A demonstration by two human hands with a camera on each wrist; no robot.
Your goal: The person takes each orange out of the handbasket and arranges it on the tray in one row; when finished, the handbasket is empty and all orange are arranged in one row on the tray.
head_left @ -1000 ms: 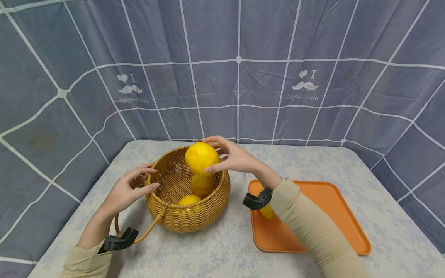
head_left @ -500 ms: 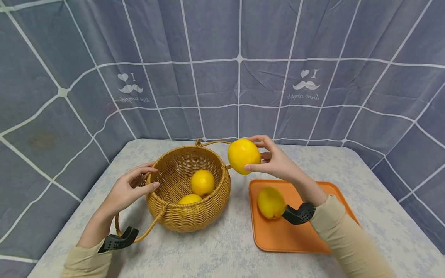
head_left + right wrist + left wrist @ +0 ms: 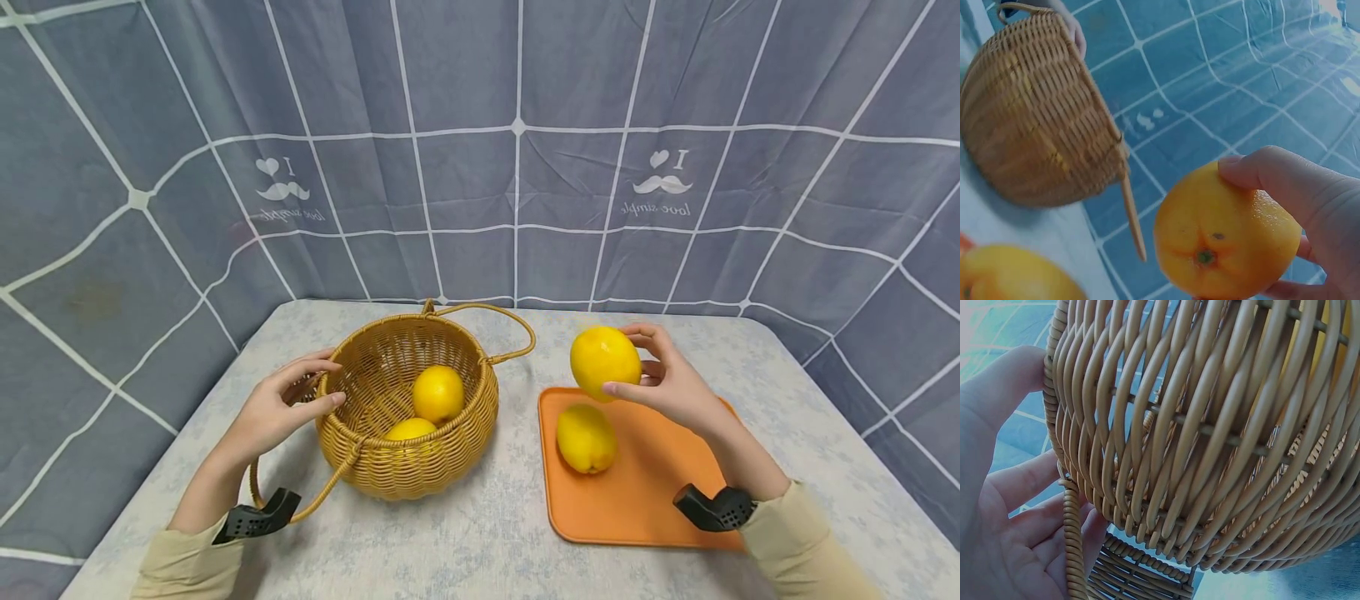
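A: How does the right hand [image 3: 671, 383] stand?

B: Spread about as wide as the yellow fruit [image 3: 603, 360] it pinches, thumb on the near side, fingers round the far side. The fruit is up off the table [image 3: 495, 533], by the far edge of the orange tray [image 3: 637, 508].

A: How would that fruit handle?

B: I'd judge it firm and fairly light, a little slippery, since its skin shines. If real, it could bruise. Best held around its widest part, as here, without squeezing.

A: And the left hand [image 3: 281, 400]?

B: Half curled, thumb and fingers at the left rim of the wicker basket [image 3: 420, 475]. The left wrist view shows the thumb tip against the rim; the grip looks light.

A: Would the basket bear a firmer hold?

B: Probably; the weave looks springy and light enough to tip, so the bound rim seems the surest place. The handles [image 3: 517, 333] lie folded outward, and I'd guess they swing.

A: What lies further out?

B: Two yellow fruits [image 3: 438, 394] sit inside the basket; another, the tray fruit [image 3: 586, 439], rests on the tray's left part. Behind hangs a grey-blue curtain [image 3: 480, 183].
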